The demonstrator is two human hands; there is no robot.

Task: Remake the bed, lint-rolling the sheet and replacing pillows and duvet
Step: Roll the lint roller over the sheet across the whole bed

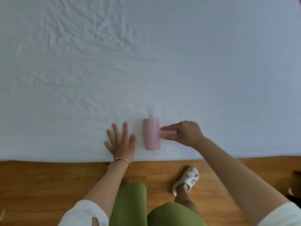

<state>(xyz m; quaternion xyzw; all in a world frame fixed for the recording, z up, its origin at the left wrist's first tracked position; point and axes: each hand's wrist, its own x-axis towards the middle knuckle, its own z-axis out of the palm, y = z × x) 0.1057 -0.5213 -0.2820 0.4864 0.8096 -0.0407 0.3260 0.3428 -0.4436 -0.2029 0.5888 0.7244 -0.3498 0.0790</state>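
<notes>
Head view looks down on the right hand (184,133), which grips the short pink handle of the lint roller (151,134); index finger lies straight along the top of the handle, thumb is under it, the other fingers curl around its end. No brand, label or writing can be read on the roller. It is pale pink, with a smooth, slightly glossy drum that lies on the sheet (211,62) near the bed's near edge, its long axis pointing away from the person, and the handle sticks out to the right from the middle of the drum.

Just beside the drum, on its left, the left hand (121,142) lies flat on the sheet with fingers spread and straight, holding nothing. A thin bracelet (122,161) sits on this wrist, at the near edge of the bed.

The sheet is white, smooth on the right and creased toward the far left corner. Below the near edge is a wooden floor (48,180), with a white clog (187,179) carrying small picture charms.
</notes>
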